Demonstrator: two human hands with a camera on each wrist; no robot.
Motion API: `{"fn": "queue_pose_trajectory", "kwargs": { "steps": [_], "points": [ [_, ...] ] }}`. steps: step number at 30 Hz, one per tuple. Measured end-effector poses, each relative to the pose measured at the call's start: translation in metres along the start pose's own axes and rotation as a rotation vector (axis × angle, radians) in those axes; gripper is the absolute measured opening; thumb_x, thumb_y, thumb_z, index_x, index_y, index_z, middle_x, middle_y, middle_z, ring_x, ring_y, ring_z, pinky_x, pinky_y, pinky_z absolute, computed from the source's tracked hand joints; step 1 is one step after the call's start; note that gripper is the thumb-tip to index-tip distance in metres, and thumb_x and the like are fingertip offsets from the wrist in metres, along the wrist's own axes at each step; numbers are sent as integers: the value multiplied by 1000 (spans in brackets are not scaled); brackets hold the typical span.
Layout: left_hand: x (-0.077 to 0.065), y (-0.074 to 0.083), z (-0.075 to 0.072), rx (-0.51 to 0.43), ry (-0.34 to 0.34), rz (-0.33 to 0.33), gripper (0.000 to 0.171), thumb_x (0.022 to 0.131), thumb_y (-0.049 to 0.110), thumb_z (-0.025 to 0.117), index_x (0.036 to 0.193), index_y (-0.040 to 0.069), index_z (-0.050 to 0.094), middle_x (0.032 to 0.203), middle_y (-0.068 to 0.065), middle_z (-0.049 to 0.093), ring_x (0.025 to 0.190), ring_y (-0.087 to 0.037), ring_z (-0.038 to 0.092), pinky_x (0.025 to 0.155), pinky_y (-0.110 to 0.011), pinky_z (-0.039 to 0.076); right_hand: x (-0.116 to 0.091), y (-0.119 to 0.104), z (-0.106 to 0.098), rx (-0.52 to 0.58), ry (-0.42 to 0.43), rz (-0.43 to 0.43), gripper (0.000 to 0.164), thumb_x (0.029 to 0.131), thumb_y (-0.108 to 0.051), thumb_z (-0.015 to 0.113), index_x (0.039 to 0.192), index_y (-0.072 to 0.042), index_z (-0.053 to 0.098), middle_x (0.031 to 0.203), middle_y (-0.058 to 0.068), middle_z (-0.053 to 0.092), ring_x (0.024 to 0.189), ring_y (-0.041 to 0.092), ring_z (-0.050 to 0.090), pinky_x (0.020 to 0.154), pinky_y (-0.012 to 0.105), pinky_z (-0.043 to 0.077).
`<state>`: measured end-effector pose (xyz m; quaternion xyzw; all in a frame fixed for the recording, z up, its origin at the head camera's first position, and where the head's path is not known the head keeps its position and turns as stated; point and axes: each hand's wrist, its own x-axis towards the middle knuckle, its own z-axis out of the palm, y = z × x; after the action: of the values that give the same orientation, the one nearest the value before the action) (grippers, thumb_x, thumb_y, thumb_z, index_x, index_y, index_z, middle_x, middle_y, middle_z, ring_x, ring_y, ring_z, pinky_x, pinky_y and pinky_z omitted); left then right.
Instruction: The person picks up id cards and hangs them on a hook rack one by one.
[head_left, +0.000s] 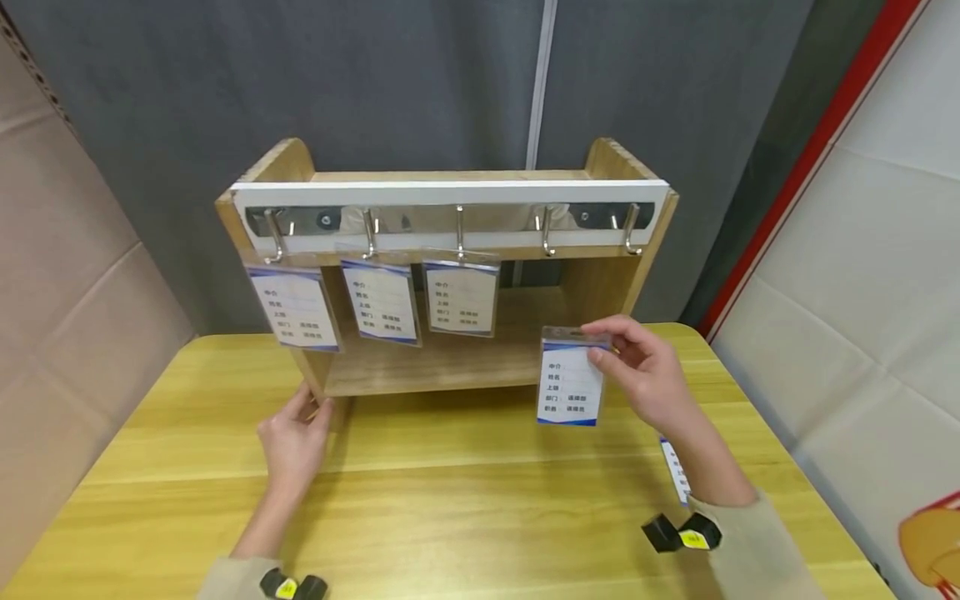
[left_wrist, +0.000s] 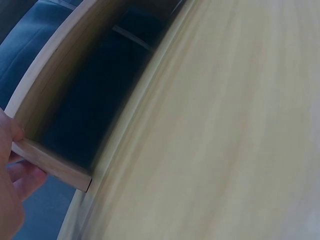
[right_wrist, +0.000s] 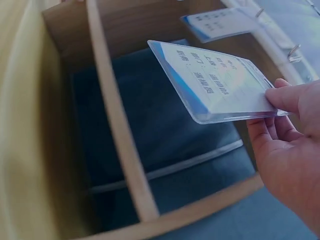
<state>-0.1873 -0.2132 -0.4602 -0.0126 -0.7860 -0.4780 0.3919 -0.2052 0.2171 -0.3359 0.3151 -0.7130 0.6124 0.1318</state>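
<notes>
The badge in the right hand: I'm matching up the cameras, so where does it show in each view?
Head: the badge is right of centre, just below mid-height, pinched by the right hand.
Left wrist: not in it.
Right wrist: the badge is above and right of centre, lying slantwise.
Shared landmark: the wooden rack, partly visible in both wrist views.

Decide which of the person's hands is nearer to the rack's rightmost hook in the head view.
Right. The right hand is below the rightmost hook, pinching a badge; the left hand, farther off, grips the wooden rack at its lower-left corner.
</notes>
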Motion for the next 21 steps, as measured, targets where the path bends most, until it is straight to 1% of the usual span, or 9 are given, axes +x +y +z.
{"fn": "queue_pose_trajectory", "kwargs": {
  "steps": [5,9,12,17,21],
  "points": [
    [1,2,0,-12,-5,-19,45,82,-23,66,126,-18,60,117,-38,60,95,-53,66,74,-8,55,14,-12,7,19,24,-44,29,94,20,57,122,13,61,114,9,64,88,19,60,71,17,57],
    [1,1,0,3,1,-10,44,82,-23,67,126,-17,61,117,-37,61,94,-52,67,74,-8,55,22,-17,12,36,44,-81,28,95,19,57,122,13,61,115,11,64,90,20,58,72,18,56],
    [1,1,0,8,4,-2,44,82,-23,68,125,-16,62,116,-37,61,93,-52,68,74,-7,55,29,-22,17,53,68,-121,28,95,19,56,121,11,63,116,13,64,91,19,57,73,18,55],
    [0,1,0,7,9,10,45,82,-24,67,125,-17,61,116,-37,61,93,-51,67,74,-7,55,41,-34,24,58,130,-176,32,94,19,57,120,3,68,117,14,65,92,21,57,75,20,54],
    [0,0,0,8,11,16,45,82,-24,67,125,-17,62,116,-37,61,93,-51,68,74,-8,55,49,-42,27,57,153,-207,31,95,17,58,120,4,68,118,13,66,95,23,57,79,21,55]
  ]
}}
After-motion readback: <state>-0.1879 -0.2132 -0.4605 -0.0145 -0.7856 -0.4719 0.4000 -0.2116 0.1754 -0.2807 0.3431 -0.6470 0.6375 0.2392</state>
